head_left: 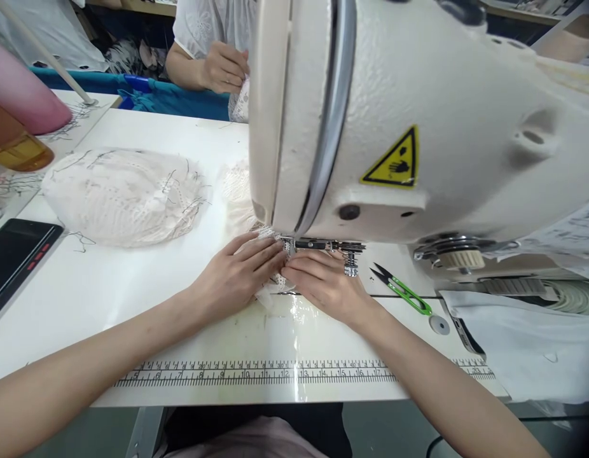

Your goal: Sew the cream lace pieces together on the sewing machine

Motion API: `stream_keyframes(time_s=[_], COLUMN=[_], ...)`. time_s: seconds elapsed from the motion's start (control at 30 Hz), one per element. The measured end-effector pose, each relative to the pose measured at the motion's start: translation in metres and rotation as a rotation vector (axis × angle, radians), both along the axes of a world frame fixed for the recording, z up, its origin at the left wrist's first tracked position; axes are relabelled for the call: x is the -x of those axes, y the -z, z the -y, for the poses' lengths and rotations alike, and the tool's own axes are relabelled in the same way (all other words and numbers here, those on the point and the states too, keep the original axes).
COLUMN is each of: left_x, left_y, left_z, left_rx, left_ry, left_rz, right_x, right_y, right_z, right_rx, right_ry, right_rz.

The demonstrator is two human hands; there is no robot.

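My left hand (237, 275) lies flat on a small piece of white lace fabric (271, 294), fingers stretched toward the presser foot (294, 245) of the cream sewing machine (418, 114). My right hand (323, 283) lies beside it, fingers extended and pressing the same lace against the table just in front of the needle. The fingertips of both hands nearly meet under the machine head. Most of the lace is hidden beneath my hands.
A pile of white lace pieces (123, 194) sits at the left. A black phone (15, 257) lies at the left edge. Green thread snips (403, 291) rest right of the needle. A printed ruler (294, 372) runs along the table front. Another person's hand (222, 67) works opposite.
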State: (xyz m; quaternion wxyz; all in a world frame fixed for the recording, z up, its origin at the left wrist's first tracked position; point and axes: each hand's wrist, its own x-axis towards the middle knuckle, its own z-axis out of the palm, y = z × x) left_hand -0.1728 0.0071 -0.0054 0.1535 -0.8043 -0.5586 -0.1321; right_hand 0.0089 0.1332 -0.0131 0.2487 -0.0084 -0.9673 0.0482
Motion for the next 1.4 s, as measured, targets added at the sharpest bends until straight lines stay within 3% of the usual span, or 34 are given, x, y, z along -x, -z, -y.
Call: stream_keyframes(time_s=[0.33, 1.17, 1.4], left_x=[0.013, 0.003, -0.001], left_y=[0.001, 0.001, 0.002], left_z=[-0.001, -0.001, -0.002], left_rx=[0.156, 0.096, 0.102], left_ry=[0.049, -0.044, -0.083], left_rz=[0.01, -0.011, 0.007], right_x=[0.002, -0.001, -0.002], right_y=[0.004, 0.006, -0.002], right_z=[0.007, -0.009, -0.009], right_rx=[-0.009, 0.061, 0.025], right_ry=[0.031, 0.007, 0.041], right_rz=[-0.013, 0.036, 0.022])
